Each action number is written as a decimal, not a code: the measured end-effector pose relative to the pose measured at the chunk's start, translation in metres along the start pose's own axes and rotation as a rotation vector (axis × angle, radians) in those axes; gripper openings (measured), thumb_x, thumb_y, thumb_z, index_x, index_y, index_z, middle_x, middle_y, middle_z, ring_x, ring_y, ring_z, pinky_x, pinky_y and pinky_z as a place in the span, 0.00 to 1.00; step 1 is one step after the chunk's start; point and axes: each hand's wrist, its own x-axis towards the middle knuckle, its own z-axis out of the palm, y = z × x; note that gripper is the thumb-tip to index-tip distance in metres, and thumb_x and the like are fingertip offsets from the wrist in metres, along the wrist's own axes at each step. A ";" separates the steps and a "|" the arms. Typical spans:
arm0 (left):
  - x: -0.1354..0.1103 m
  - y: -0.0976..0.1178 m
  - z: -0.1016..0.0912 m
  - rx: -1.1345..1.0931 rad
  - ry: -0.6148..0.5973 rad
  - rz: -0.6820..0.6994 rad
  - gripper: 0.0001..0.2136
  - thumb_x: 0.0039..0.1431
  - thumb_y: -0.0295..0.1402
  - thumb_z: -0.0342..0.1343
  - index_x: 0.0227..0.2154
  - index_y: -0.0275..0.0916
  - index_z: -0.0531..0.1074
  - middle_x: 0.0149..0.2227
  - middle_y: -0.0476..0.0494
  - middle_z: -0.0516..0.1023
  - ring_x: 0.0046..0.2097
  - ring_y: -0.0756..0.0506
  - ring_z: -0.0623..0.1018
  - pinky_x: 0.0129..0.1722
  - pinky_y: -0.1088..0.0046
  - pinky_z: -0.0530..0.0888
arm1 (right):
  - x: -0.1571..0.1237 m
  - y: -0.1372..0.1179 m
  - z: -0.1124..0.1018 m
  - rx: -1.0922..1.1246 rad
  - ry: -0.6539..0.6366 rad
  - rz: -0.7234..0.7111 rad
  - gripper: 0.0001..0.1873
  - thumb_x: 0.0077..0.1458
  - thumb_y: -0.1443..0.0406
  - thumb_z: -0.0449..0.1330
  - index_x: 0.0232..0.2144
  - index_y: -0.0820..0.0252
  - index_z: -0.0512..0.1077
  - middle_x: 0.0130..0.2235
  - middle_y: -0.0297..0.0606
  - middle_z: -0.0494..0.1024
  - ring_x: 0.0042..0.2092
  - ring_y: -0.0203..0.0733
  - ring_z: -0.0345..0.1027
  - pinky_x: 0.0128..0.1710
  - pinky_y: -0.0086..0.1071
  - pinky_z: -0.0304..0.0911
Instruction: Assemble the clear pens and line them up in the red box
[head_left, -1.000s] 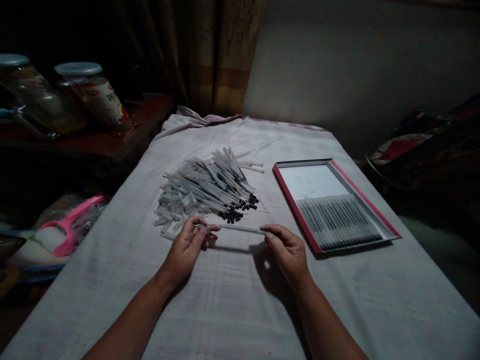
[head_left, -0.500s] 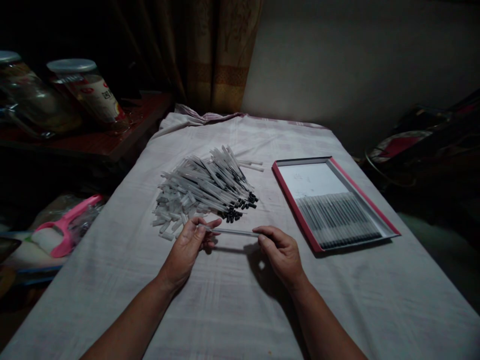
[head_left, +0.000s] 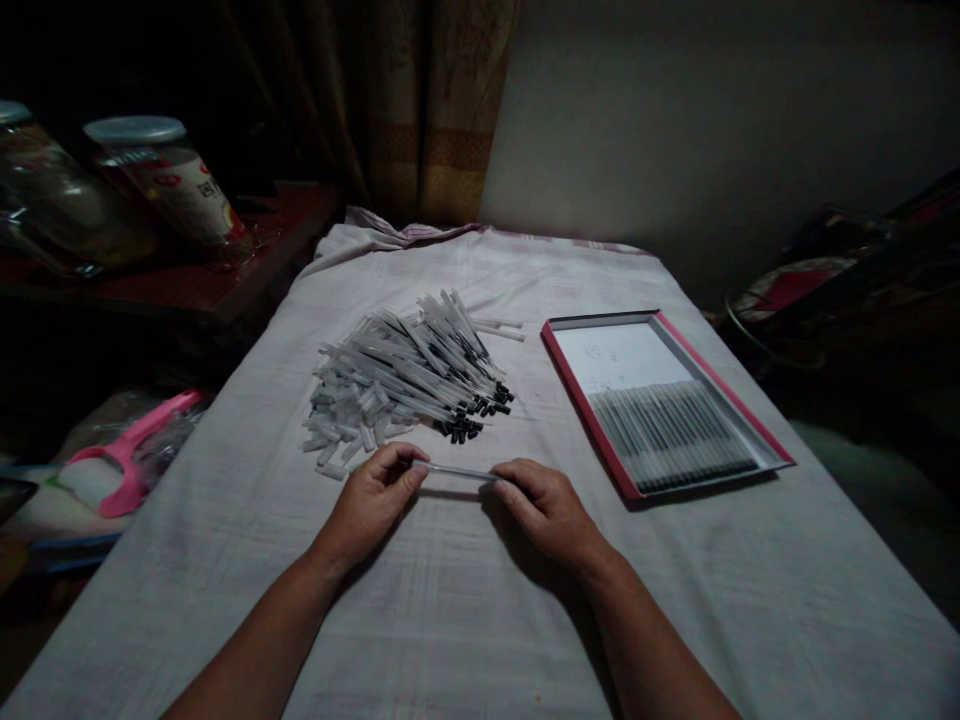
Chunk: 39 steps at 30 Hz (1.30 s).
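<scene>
Pinched at both ends by left hand (head_left: 371,505) and right hand (head_left: 551,512): slim, translucent pen (head_left: 459,472), straight above faintly checked cloth (head_left: 450,620), near jumbled, tubular pile (head_left: 397,360) and shallow, red-walled box (head_left: 589,425).

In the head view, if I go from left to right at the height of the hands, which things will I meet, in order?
Pink handle → left hand → slim clear pen in the grip of both hands → right hand → red-edged box.
</scene>
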 end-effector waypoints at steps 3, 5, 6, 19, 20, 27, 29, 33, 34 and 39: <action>0.001 -0.001 -0.006 0.100 -0.051 0.033 0.10 0.54 0.41 0.60 0.33 0.39 0.74 0.20 0.54 0.67 0.22 0.52 0.67 0.21 0.78 0.62 | 0.000 -0.001 -0.001 -0.026 -0.030 -0.007 0.10 0.62 0.64 0.55 0.36 0.58 0.78 0.32 0.38 0.80 0.34 0.40 0.73 0.35 0.32 0.66; 0.001 -0.002 -0.007 0.139 -0.050 0.055 0.10 0.55 0.40 0.59 0.33 0.39 0.74 0.20 0.54 0.68 0.23 0.52 0.68 0.22 0.78 0.63 | 0.001 -0.002 -0.001 -0.033 -0.045 -0.016 0.11 0.62 0.64 0.55 0.36 0.58 0.78 0.32 0.38 0.79 0.34 0.39 0.73 0.34 0.31 0.65; 0.000 -0.003 -0.006 0.145 -0.036 0.062 0.09 0.55 0.40 0.59 0.33 0.39 0.74 0.20 0.53 0.69 0.23 0.51 0.68 0.23 0.77 0.64 | 0.001 -0.003 0.000 -0.033 -0.047 -0.020 0.11 0.62 0.64 0.55 0.36 0.58 0.78 0.31 0.38 0.79 0.33 0.39 0.72 0.34 0.31 0.65; -0.001 -0.006 -0.002 0.027 0.063 0.041 0.11 0.52 0.41 0.61 0.32 0.39 0.73 0.22 0.52 0.73 0.26 0.50 0.74 0.26 0.76 0.69 | 0.000 -0.003 0.013 -0.044 -0.007 -0.083 0.13 0.63 0.64 0.53 0.36 0.58 0.78 0.29 0.38 0.79 0.31 0.39 0.72 0.32 0.30 0.64; 0.000 -0.006 -0.002 0.028 0.061 0.042 0.11 0.52 0.41 0.61 0.32 0.38 0.73 0.22 0.51 0.73 0.26 0.50 0.73 0.26 0.76 0.69 | 0.000 -0.003 0.014 -0.043 -0.001 -0.086 0.12 0.63 0.64 0.53 0.36 0.58 0.78 0.29 0.38 0.79 0.31 0.39 0.72 0.32 0.30 0.64; 0.004 -0.014 -0.003 0.023 0.043 0.040 0.13 0.53 0.43 0.60 0.34 0.37 0.73 0.24 0.51 0.73 0.27 0.50 0.73 0.27 0.77 0.69 | 0.002 -0.006 0.013 -0.058 0.003 -0.062 0.12 0.62 0.65 0.53 0.38 0.60 0.78 0.34 0.41 0.82 0.35 0.41 0.75 0.37 0.32 0.67; 0.006 -0.013 -0.001 -0.002 0.044 0.033 0.16 0.53 0.45 0.61 0.37 0.37 0.73 0.26 0.51 0.72 0.28 0.51 0.74 0.27 0.78 0.70 | 0.003 -0.009 0.011 -0.075 -0.013 -0.052 0.13 0.62 0.65 0.53 0.41 0.60 0.77 0.36 0.42 0.82 0.38 0.42 0.76 0.39 0.33 0.68; 0.009 -0.008 0.001 -0.032 0.079 0.011 0.26 0.51 0.48 0.62 0.49 0.39 0.69 0.32 0.50 0.72 0.28 0.51 0.74 0.19 0.80 0.66 | 0.005 -0.008 -0.006 -0.171 0.085 -0.070 0.13 0.62 0.65 0.53 0.41 0.59 0.77 0.37 0.41 0.82 0.38 0.42 0.76 0.39 0.33 0.69; 0.009 -0.007 0.001 -0.030 0.089 0.008 0.28 0.50 0.48 0.62 0.51 0.40 0.68 0.33 0.50 0.71 0.27 0.51 0.74 0.17 0.81 0.65 | 0.005 -0.004 -0.015 -0.191 0.171 -0.069 0.13 0.61 0.65 0.53 0.40 0.59 0.77 0.36 0.41 0.81 0.38 0.42 0.75 0.39 0.33 0.69; 0.009 -0.008 -0.001 0.015 0.071 0.002 0.29 0.49 0.51 0.62 0.50 0.39 0.69 0.33 0.49 0.70 0.27 0.50 0.74 0.15 0.81 0.64 | -0.005 0.041 -0.099 -0.395 0.726 0.142 0.14 0.57 0.59 0.56 0.36 0.59 0.80 0.37 0.43 0.80 0.41 0.47 0.73 0.43 0.38 0.69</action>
